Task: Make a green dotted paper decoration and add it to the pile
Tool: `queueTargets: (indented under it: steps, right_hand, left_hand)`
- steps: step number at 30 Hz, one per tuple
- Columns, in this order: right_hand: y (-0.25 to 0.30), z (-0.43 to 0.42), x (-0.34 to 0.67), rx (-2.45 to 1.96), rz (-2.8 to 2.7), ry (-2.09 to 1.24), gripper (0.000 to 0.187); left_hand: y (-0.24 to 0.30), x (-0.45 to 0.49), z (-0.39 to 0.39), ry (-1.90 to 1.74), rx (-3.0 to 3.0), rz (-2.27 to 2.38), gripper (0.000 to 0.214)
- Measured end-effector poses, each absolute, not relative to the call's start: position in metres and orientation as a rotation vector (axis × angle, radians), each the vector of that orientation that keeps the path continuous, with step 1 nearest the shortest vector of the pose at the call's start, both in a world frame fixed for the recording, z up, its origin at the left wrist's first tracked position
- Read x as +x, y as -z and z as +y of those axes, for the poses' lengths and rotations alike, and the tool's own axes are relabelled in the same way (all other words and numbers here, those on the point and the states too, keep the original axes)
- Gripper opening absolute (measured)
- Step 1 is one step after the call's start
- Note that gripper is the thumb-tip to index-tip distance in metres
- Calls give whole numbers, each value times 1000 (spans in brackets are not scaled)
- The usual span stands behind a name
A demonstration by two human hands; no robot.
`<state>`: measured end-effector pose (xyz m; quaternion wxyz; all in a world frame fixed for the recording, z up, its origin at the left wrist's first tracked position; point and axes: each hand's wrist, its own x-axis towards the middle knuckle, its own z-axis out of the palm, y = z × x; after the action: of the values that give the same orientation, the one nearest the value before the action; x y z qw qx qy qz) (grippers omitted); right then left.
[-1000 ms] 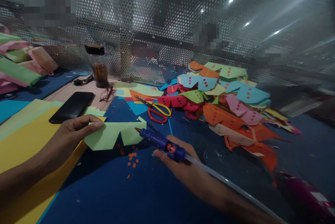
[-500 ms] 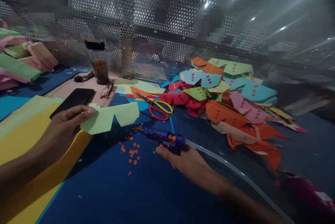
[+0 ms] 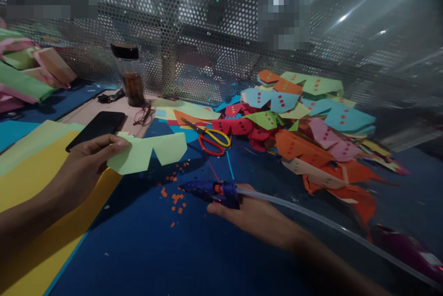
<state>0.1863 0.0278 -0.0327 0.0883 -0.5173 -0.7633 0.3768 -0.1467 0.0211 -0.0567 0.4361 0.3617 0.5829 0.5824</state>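
Between thumb and fingers, my left hand (image 3: pixel 95 160) pinches a pale green paper cutout (image 3: pixel 133 155) with a V-shaped notch in its lower edge. My right hand (image 3: pixel 249 210) is wrapped round a blue glue gun (image 3: pixel 207 189), its nozzle pointing left. A clear glue stick (image 3: pixel 294 206) trails from the back of the gun toward the lower right. Under the nozzle, small orange paper squares (image 3: pixel 177 198) lie scattered on the blue table (image 3: pixel 166 259). Scissors (image 3: pixel 212 141) with red and yellow handles rest beyond the gun.
Folded coloured paper shapes (image 3: pixel 304 148) with small squares on them are heaped at the right. At the left lie yellow sheets (image 3: pixel 31 185) and a black phone (image 3: pixel 98 127). A jar (image 3: pixel 129 76) stands by the perforated metal panel (image 3: pixel 194 33). A purple object (image 3: pixel 408 247) is at lower right.
The glue gun has dropped slightly toward me, its nozzle now lower, over the orange squares. My left hand still holds the green cutout in nearly the same place. The view has shifted slightly.
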Motion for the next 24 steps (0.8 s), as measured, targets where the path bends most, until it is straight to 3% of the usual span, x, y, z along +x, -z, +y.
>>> queueTargets:
  steps: [13,24]
  right_hand:
    - [32,27,182,-1460,-2297,-1030,22]
    - [33,25,181,-1472,-2243,-1093,25]
  left_hand:
    - [55,-144,21,-1440,887,1465,28]
    - [56,-145,20,-1406,913,1483,29]
